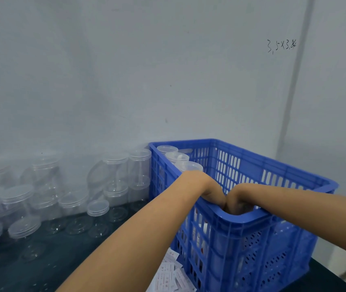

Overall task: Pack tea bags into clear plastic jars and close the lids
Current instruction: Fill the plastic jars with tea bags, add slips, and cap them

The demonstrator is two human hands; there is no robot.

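A: Fingers – can't tell how they lie. Left hand (211,193) & right hand (236,199) dip into the blue crate (273,234), knuckles touching, tips hidden behind the rim.

B: Holding a jar?

A: Prob, but hidden. Lidded jars (176,159) stand inside, far side.

B: How far along?

A: Early-mid, I'd say – lots of clear jars (66,197) on the table (66,260) look empty, lids on. Tea bags (173,275) lie loose by the crate's near corner.

blue crate (273,239), dark table (66,260), wall writing (281,46)
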